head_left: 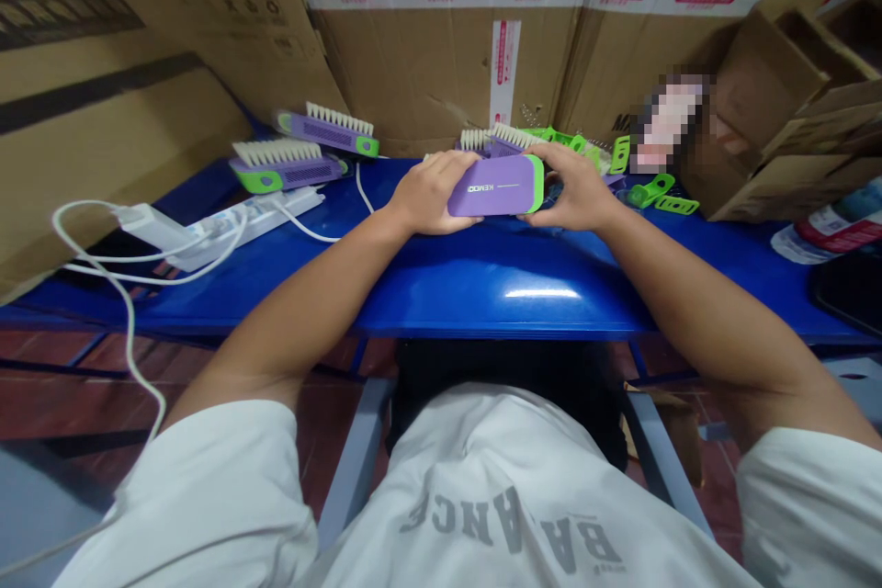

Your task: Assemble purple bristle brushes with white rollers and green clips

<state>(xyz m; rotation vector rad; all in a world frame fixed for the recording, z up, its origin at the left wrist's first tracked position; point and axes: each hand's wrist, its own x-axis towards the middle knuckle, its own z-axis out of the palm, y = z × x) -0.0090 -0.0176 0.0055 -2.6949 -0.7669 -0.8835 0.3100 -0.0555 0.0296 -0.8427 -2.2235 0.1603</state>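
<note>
My left hand [431, 193] and my right hand [571, 188] hold a purple plastic case with a lime-green end [492, 186] between them, just above the blue table. It is printed KEMOOI. Behind my hands lie further purple brushes with white bristles [500, 141], partly hidden by my fingers. Two similar purple and green brushes [329, 130] [286, 163] lie at the back left. Lime-green plastic clips [654, 193] are scattered close to my right hand.
The blue metal table [496, 285] holds a white power strip [248, 225] with a plugged-in charger [148, 228] and white cables at the left. Cardboard boxes [441, 46] stand along the back, a blurred package [668, 121] rests at the right, and a bottle [827, 234] lies further right.
</note>
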